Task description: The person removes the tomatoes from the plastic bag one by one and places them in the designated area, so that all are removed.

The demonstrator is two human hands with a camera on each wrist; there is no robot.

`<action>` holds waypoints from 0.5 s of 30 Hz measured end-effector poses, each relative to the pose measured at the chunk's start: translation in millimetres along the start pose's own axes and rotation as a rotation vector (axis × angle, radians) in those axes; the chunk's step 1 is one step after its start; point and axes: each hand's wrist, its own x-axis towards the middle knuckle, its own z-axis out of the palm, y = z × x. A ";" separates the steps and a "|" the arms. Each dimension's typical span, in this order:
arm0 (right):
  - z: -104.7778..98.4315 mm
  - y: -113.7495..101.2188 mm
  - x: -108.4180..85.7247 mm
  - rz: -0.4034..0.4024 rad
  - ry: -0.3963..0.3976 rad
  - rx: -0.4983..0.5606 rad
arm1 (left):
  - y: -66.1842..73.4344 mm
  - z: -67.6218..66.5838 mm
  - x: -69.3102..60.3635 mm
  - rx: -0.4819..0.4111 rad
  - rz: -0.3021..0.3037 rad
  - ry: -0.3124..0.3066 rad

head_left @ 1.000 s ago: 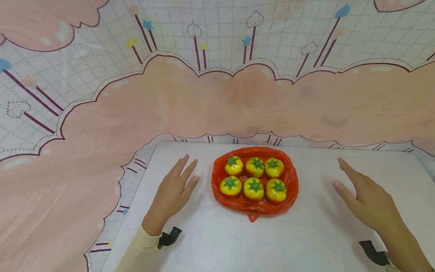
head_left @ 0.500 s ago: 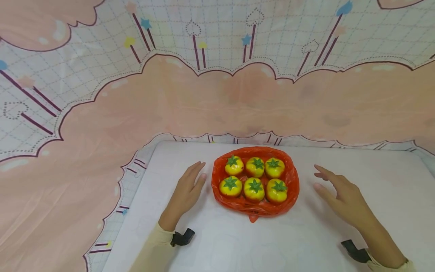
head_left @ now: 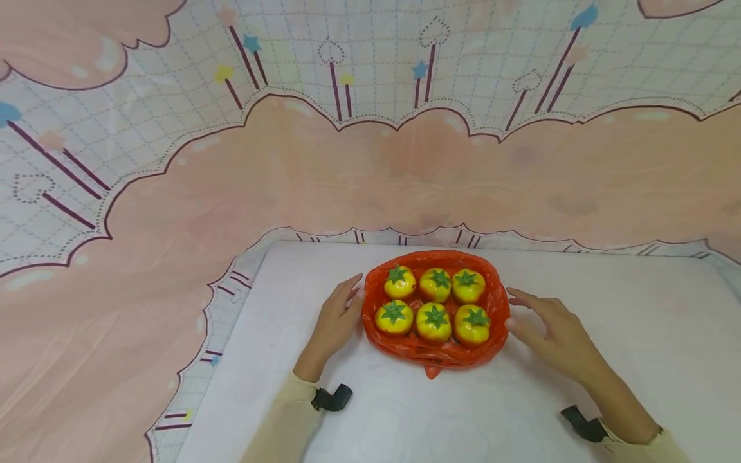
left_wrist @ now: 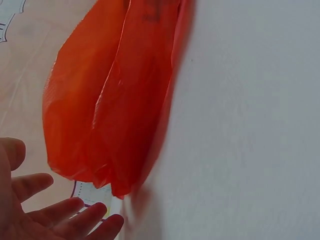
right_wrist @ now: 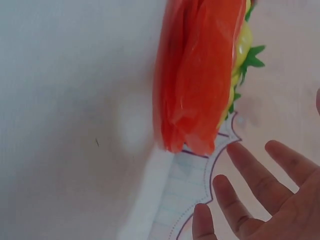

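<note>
1. Left grip: spread, fingers slightly bent, nothing pinched. It's at the left side of the red bag. Head view puts your fingertips right at the wall; left wrist view shows them near its end. I can't confirm contact.
2. Right grip: also spread, holding nothing. Thumb and forefinger sit at the bag's right edge in the head view; right wrist view has the fingers just beside the wall. Touch or no touch, can't tell.
3. The bag sits between your grips near the far edge of the desk, rim turned up all round, small tab poking out toward you.
4. Inside: six yellow fruits with green leaf caps, two rows of three, all caps showing.
5. Step in hand, my read: bracketing the bag from both sides, ahead of any hold.
6. Next move calls for even contact left and right, at matching height, fingers wrapping the wall rather than poking it. The film looks thin and creased; I'd expect it to fold under one-sided pressure and let fruit roll.
7. Beyond the desk: patterned cloth, well apart from your work.
</note>
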 end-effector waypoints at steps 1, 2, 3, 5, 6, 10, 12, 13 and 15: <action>1.6 -0.5 0.8 0.002 -0.004 0.003 | -0.1 1.3 0.6 -0.006 -0.005 0.002; 3.2 -0.8 1.5 0.003 -0.010 0.006 | -0.4 2.5 1.3 -0.014 -0.009 0.003; 4.7 -1.0 2.1 0.004 -0.016 0.007 | -0.4 3.6 2.0 -0.024 -0.014 0.006; 7.5 -0.8 3.0 0.000 -0.021 0.012 | -1.1 5.8 4.0 -0.047 -0.017 0.009; 8.8 -0.7 3.4 -0.003 -0.021 0.013 | -1.7 6.9 5.2 -0.060 -0.013 0.013; 13.4 -1.5 5.3 -0.018 -0.025 0.008 | -3.7 11.8 9.9 -0.107 -0.012 0.018; 15.6 -2.5 6.6 -0.028 -0.022 0.008 | -3.9 14.3 12.0 -0.127 -0.024 0.015; 16.8 -3.0 7.4 -0.035 -0.021 0.009 | -3.5 15.5 13.0 -0.137 -0.038 0.015; 19.5 -4.1 9.1 -0.046 -0.018 0.013 | -2.9 17.6 14.9 -0.166 -0.069 0.016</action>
